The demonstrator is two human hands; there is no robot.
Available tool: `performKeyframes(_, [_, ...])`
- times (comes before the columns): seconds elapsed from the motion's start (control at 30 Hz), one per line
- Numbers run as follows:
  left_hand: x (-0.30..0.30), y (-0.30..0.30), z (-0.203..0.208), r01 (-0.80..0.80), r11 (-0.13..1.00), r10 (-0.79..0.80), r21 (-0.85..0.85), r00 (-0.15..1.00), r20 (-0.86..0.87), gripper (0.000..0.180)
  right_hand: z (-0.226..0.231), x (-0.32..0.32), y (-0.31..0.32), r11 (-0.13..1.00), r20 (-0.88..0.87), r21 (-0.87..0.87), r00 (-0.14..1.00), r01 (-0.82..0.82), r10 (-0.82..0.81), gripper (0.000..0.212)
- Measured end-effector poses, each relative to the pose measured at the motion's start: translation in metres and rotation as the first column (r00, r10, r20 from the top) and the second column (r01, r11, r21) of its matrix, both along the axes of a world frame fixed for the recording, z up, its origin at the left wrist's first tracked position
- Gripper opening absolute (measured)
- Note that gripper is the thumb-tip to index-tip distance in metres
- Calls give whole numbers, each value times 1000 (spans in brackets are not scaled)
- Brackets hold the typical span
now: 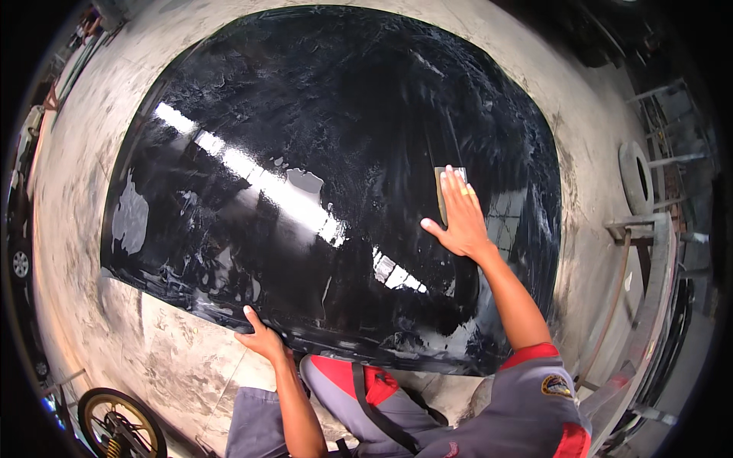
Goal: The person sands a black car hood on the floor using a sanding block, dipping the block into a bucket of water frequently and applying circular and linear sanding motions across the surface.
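A large black car hood [359, 137] fills the middle, glossy and wet, with whitish smears and small pools on it. My right hand [462, 217] lies flat on its right half, fingers stretched forward and thumb out to the side. Under those fingers is a small tan-grey sheet that looks like sandpaper [440, 191]; most of it is covered by the hand. My left hand [266, 340] is at the hood's near edge, thumb over the rim, its other fingers mostly hidden, so it appears to grip the edge.
Stained concrete floor [72, 229] surrounds the hood. To the right stand a metal frame [649, 229] and a dark-centred ring-shaped thing [635, 179]. A wheel with a gold rim [121, 424] is at the lower left, and a dark car [19, 263] lines the left rim.
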State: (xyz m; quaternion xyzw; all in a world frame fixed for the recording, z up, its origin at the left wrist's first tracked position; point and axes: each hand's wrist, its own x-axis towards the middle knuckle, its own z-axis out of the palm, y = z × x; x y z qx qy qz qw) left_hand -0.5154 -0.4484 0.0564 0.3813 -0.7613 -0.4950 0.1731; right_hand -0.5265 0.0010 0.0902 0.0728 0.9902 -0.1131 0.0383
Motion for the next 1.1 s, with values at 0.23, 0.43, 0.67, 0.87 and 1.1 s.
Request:
performKeyframes(0.23, [-3,7,-16,7,996,-9,84,1000,26,76,-3,-57,61,986,-270,38,952,160,-144,103])
performKeyframes(0.43, [-6,4,3,-35,995,35,99,999,4,76,8,-1,59,998,-207,-23,977,54,-57,105])
performKeyframes(0.67, [-3,5,-12,21,995,-24,93,999,29,74,-4,33,81,976,-185,17,960,218,-211,106])
performKeyframes(0.87, [-6,-10,-23,45,996,-43,72,999,-32,70,0,41,136,981,-178,10,966,192,-187,104])
performKeyframes(1.1, [0,-14,-13,110,984,-105,143,993,-46,66,-19,83,132,974,-162,5,961,226,-222,101])
